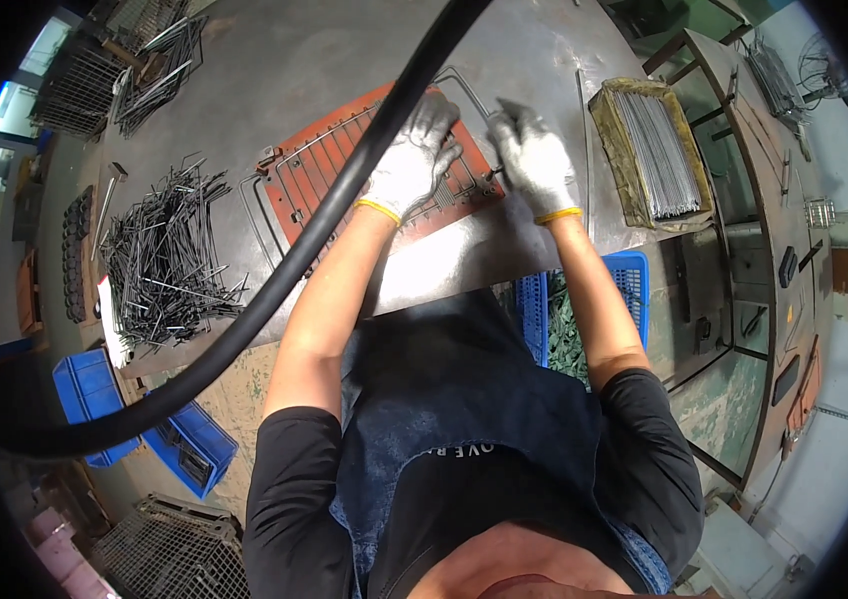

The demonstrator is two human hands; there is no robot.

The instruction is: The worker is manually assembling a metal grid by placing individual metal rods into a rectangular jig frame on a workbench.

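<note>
Right at the centre of the steel table (504, 40) sits the red slotted jig (344, 165), and a bent wire frame (294, 150) is being seated across its grooves, its looped end reaching past the jig's far edge. The left hand (412, 160), in a white glove, presses flat on the jig's near right corner, fingers (444, 160) spread and bearing down on the wires rather than gripping anything. The right hand (534, 160), gloved too, is curled at the jig's right edge, fingers closed round what looks like a thin rod end; too small to be sure. To do this well, I'd judge: hold the frame down firmly with the flat hand, and make sure each wire drops fully into its slot before letting go. Just right of the hands a shallow tray (606, 130) holds straight rods (659, 150); well to the left lies a tangled heap of bent wire pieces (164, 260). A thick black hose (304, 240) swings across the view, hiding part of the jig and the left forearm. A blue crate (634, 290) peeks from under the table edge, its contents murky, and the view's rim bends and darkens everything beyond.
</note>
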